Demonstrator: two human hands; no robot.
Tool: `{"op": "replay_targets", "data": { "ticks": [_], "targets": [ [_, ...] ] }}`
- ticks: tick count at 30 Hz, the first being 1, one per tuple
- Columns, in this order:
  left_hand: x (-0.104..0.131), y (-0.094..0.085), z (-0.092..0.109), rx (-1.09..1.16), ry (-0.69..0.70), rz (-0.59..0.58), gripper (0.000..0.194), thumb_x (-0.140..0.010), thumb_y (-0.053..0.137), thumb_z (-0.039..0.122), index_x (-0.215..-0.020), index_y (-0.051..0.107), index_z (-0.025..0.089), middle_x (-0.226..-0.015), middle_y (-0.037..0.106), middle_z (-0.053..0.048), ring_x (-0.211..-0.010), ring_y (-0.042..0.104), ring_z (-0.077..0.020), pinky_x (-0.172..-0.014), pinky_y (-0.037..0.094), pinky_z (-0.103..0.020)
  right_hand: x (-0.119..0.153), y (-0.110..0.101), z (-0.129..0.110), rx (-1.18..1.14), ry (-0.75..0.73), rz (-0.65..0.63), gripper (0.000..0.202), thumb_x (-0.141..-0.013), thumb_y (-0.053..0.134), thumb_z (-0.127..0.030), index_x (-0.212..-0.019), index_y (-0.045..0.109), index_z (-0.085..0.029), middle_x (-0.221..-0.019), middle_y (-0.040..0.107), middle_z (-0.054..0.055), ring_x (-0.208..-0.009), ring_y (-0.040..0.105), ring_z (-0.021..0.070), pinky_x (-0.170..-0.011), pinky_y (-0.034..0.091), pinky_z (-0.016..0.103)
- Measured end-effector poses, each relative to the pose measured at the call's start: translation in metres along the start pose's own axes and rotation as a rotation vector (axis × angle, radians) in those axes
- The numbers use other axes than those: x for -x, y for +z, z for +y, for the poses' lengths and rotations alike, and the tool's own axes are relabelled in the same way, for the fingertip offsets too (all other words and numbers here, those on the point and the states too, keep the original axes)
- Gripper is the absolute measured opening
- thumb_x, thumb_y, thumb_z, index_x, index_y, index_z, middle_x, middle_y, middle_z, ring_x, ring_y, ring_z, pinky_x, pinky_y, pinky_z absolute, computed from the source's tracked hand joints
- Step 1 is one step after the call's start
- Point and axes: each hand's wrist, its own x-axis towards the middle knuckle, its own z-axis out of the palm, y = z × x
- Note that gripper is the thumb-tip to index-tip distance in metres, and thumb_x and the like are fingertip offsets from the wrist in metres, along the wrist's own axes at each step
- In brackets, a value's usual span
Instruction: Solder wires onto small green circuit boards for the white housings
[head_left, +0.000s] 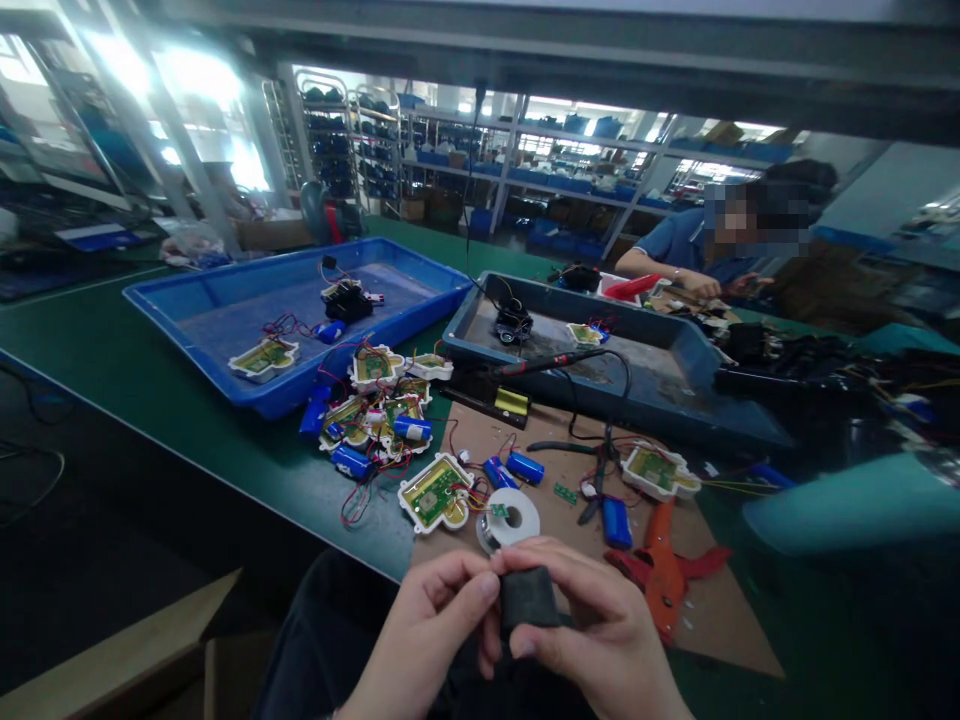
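Both of my hands meet at the bottom centre of the head view, over the near edge of the table. My left hand [431, 630] and my right hand [607, 640] together pinch a small black block [529, 598], thumbs on its sides. Just beyond my fingers lies a white solder spool [511, 518] on a brown cardboard mat [720, 620]. A white-framed circuit board with red wires [433, 493] rests at the mat's left corner. Blue cylindrical battery cells [525, 466] lie beside it.
A pile of boards, wires and cells [375, 410] sits on the green table [210, 420]. Behind are a blue tray [225, 290] and a dark tray [675, 370] with a soldering iron [547, 363]. Orange cutters [664, 570] lie right. A person in blue [675, 250] works opposite.
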Motion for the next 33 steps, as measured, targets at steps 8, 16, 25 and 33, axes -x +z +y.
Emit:
{"op": "replay_targets", "data": {
  "ticks": [8, 16, 25, 33],
  "targets": [
    [-0.003, -0.008, 0.014, -0.594, 0.338, 0.218, 0.023, -0.084, 0.058, 0.034, -0.092, 0.069, 0.015, -0.075, 0.066, -0.005, -0.060, 0.059, -0.0114, -0.051, 0.048, -0.019, 0.001, -0.009, 0.003, 0.303, -0.181, 0.064, 0.034, -0.073, 0.076, -0.032, -0.106, 0.068, -0.025, -0.094, 0.073, 0.000, -0.088, 0.069, 0.0125, -0.081, 0.055, 0.017],
    [-0.034, -0.024, 0.026, -1.227, 0.634, 0.175, 0.030, -0.086, 0.055, 0.017, -0.115, 0.062, 0.018, -0.117, 0.065, -0.010, -0.083, 0.068, -0.0190, -0.076, 0.057, -0.034, -0.003, -0.013, 0.022, 0.154, 0.062, 0.273, 0.020, -0.073, 0.075, -0.030, -0.093, 0.074, -0.025, -0.089, 0.074, 0.003, -0.083, 0.070, 0.0183, -0.076, 0.059, 0.027],
    [-0.038, -0.031, 0.023, -0.987, 0.707, 0.290, 0.018, -0.083, 0.059, 0.012, -0.091, 0.073, 0.020, -0.086, 0.074, -0.004, -0.079, 0.069, -0.0174, -0.072, 0.056, -0.026, -0.019, 0.011, 0.035, 0.021, 0.342, 0.376, 0.027, -0.066, 0.078, -0.038, -0.087, 0.076, -0.022, -0.089, 0.074, 0.006, -0.083, 0.070, 0.0238, -0.081, 0.058, 0.039],
    [-0.034, -0.029, 0.016, -0.894, 0.763, 0.366, 0.016, -0.082, 0.062, 0.013, -0.091, 0.074, 0.020, -0.081, 0.074, -0.004, -0.072, 0.069, -0.0158, -0.069, 0.056, -0.024, -0.031, 0.020, 0.039, 0.061, 0.285, 0.398, 0.028, -0.068, 0.076, -0.040, -0.089, 0.076, -0.023, -0.094, 0.073, 0.007, -0.090, 0.067, 0.0238, -0.087, 0.054, 0.042]
  ]
}}
